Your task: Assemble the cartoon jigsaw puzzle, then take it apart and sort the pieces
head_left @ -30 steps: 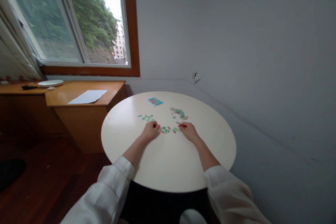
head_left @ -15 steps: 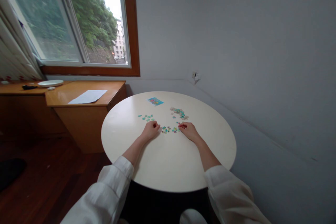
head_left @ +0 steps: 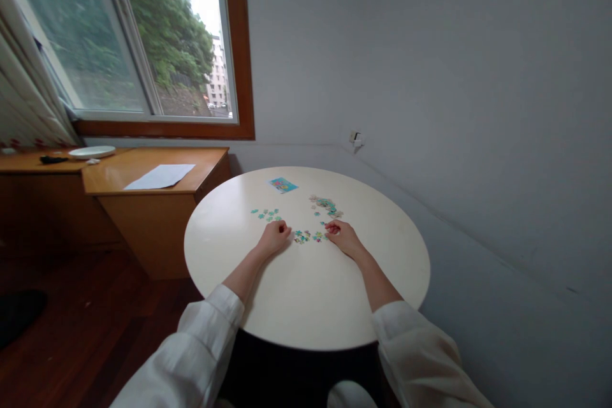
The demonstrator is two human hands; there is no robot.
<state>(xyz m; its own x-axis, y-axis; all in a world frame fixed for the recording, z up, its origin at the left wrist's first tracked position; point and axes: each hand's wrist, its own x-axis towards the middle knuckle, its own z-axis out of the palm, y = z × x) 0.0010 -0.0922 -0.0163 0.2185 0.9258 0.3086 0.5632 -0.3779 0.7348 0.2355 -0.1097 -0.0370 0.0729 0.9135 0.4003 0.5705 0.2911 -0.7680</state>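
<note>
On the round white table (head_left: 306, 296), my left hand (head_left: 274, 236) rests with its fingers curled closed; whether anything is in them is hidden. Just right of it lies a small cluster of colourful puzzle pieces (head_left: 301, 236). A second small group of puzzle pieces (head_left: 319, 236) lies beside the fingertips of my right hand (head_left: 343, 237). The right fingers are pinched together on what looks like a small puzzle piece, mostly covered by them. One loose teal piece (head_left: 322, 223) sits just left of these fingers.
Behind my right hand is a heap of puzzle pieces (head_left: 327, 206), many grey side up. Several green pieces (head_left: 266, 213) lie spread beyond my left hand. A blue picture card (head_left: 283, 185) is near the far edge. A wooden desk (head_left: 210, 166) with white paper (head_left: 160, 176) stands left.
My right hand has shifted very slightly, its fingers raised a little and curled differently beside the small pieces. My left hand has stayed in place.
</note>
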